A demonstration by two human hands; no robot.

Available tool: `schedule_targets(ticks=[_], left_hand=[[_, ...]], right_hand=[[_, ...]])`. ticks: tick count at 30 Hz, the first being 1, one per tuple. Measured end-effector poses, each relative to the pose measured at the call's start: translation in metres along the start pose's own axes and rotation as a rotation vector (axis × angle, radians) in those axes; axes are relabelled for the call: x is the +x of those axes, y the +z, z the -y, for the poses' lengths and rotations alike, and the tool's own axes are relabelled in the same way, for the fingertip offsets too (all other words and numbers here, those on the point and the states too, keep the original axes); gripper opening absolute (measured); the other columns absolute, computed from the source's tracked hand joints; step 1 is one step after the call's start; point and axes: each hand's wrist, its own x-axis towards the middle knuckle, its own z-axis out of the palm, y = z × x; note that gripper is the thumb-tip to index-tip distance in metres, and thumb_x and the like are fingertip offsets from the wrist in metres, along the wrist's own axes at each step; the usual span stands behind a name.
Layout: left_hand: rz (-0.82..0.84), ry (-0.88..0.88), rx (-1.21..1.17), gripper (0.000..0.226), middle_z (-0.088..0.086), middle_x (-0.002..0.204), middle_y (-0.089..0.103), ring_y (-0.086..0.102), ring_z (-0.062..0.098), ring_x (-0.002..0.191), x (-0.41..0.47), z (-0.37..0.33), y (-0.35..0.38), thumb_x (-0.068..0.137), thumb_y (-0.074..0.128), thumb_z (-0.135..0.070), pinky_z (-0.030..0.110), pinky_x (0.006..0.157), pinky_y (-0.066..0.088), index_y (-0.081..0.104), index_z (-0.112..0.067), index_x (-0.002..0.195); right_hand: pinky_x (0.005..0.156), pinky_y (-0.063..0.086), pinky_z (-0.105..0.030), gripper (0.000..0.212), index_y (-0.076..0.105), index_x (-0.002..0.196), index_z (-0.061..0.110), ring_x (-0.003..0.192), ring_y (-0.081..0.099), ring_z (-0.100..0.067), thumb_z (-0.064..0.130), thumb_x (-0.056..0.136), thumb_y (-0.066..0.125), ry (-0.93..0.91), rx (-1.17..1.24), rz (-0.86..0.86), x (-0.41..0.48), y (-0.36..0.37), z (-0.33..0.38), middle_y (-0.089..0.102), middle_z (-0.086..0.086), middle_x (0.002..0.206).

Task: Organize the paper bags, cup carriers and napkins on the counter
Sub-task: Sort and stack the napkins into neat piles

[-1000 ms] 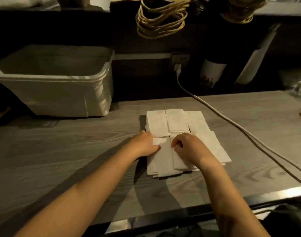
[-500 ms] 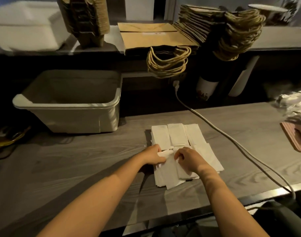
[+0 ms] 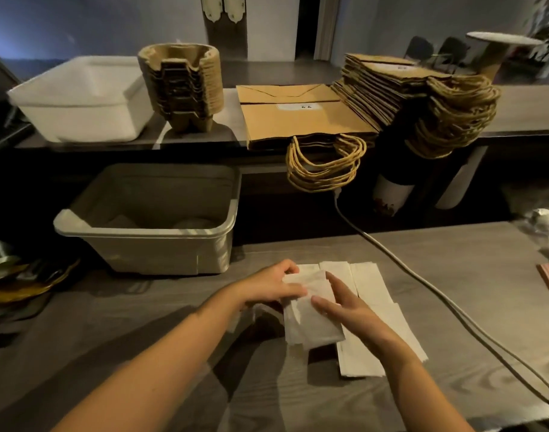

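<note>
White napkins lie spread on the grey wooden counter in front of me. My left hand grips a small stack of napkins by its far end, lifted off the counter. My right hand lies with straight fingers against the stack's right side. On the raised shelf behind stand a stack of brown cup carriers and two piles of brown paper bags, a flat one and a taller one, their twine handles hanging over the edge.
A grey plastic bin stands on the counter at the left. A white tub sits on the shelf. A white cable runs diagonally across the counter to the right. Dark dishes lie at far left.
My view has tilted up, bringing the shelf into sight. My left hand has lifted a stack of napkins off the pile, and my right hand's fingers have straightened against it.
</note>
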Motion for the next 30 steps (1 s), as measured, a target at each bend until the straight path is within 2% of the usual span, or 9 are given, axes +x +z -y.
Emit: schedule_targets(ticks=[4,8,13,17,20,24,26,28,30], left_hand=[[-0.087,0.061,-0.145,0.022,-0.005,0.096,0.050,0.054,0.006,0.080,-0.006,-0.016,-0.014,0.094,0.051,-0.025,0.012,0.055,0.049,0.039,-0.023,0.113],[-0.292,0.061,-0.330,0.021,-0.006,0.102,0.048,0.052,0.008,0.085,0.002,-0.012,-0.008,0.097,0.044,-0.026,0.022,0.068,0.049,0.037,-0.027,0.117],[-0.495,0.051,-0.599,0.034,-0.011,0.101,0.046,0.052,0.010,0.092,0.007,-0.005,0.012,0.094,0.052,-0.029,0.028,0.078,0.050,0.033,-0.033,0.122],[-0.583,0.084,-0.581,0.030,-0.013,0.100,0.049,0.053,0.006,0.089,0.007,-0.001,0.007,0.092,0.056,-0.025,0.023,0.073,0.051,0.039,-0.035,0.114],[-0.579,0.127,-0.556,0.022,-0.004,0.108,0.054,0.057,0.013,0.096,0.001,0.000,0.001,0.093,0.054,-0.025,0.027,0.074,0.053,0.044,-0.038,0.106],[-0.631,0.262,-0.490,0.021,-0.007,0.100,0.056,0.057,0.006,0.086,-0.017,-0.009,-0.009,0.092,0.055,-0.019,0.019,0.066,0.051,0.046,-0.036,0.100],[-0.662,0.321,-0.478,0.020,-0.007,0.098,0.056,0.058,0.004,0.084,-0.031,-0.015,-0.016,0.092,0.055,-0.018,0.017,0.064,0.052,0.047,-0.034,0.100],[-0.693,0.383,-0.479,0.018,-0.007,0.095,0.057,0.059,0.002,0.081,-0.048,-0.024,-0.025,0.092,0.054,-0.020,0.017,0.062,0.051,0.048,-0.034,0.100],[-0.754,0.463,-0.463,0.014,-0.007,0.092,0.058,0.059,0.000,0.077,-0.065,-0.036,-0.038,0.091,0.054,-0.024,0.017,0.061,0.050,0.049,-0.033,0.101]], right_hand=[[0.088,0.054,-0.032,0.072,0.048,0.129,0.027,0.104,0.064,-0.016,0.055,0.067,0.072,-0.038,0.182,0.053,0.013,0.016,0.001,0.066,0.000,0.116],[0.082,0.054,-0.033,0.053,0.056,0.119,0.016,0.097,0.066,-0.023,0.043,0.076,0.067,-0.059,0.281,-0.001,0.027,0.027,0.007,0.069,-0.008,0.105],[0.079,0.056,-0.033,0.047,0.050,0.125,0.022,0.098,0.066,-0.019,0.037,0.082,0.058,-0.117,0.281,-0.084,0.035,0.054,0.016,0.067,-0.003,0.109],[0.073,0.053,-0.026,0.048,0.037,0.135,0.022,0.100,0.061,-0.017,0.036,0.092,0.051,-0.065,0.235,-0.113,0.043,0.068,0.023,0.059,-0.003,0.116],[0.069,0.053,-0.026,0.034,0.044,0.125,0.027,0.092,0.063,-0.014,0.039,0.093,0.048,-0.055,0.284,-0.101,0.040,0.067,0.028,0.063,0.003,0.105],[0.065,0.052,-0.020,0.039,0.054,0.122,0.019,0.089,0.067,-0.010,0.037,0.088,0.060,-0.203,0.273,-0.143,0.037,0.072,0.043,0.068,0.000,0.103],[0.064,0.051,-0.017,0.032,0.056,0.114,0.025,0.084,0.067,-0.005,0.038,0.085,0.063,-0.270,0.264,-0.129,0.033,0.078,0.055,0.068,0.001,0.100],[0.066,0.052,-0.018,0.025,0.055,0.109,0.029,0.085,0.067,-0.004,0.034,0.084,0.060,-0.332,0.290,-0.102,0.027,0.084,0.070,0.068,0.003,0.099],[0.070,0.054,-0.021,0.033,0.054,0.110,0.029,0.089,0.067,-0.007,0.036,0.078,0.055,-0.410,0.282,-0.069,0.020,0.091,0.093,0.067,0.002,0.101]])
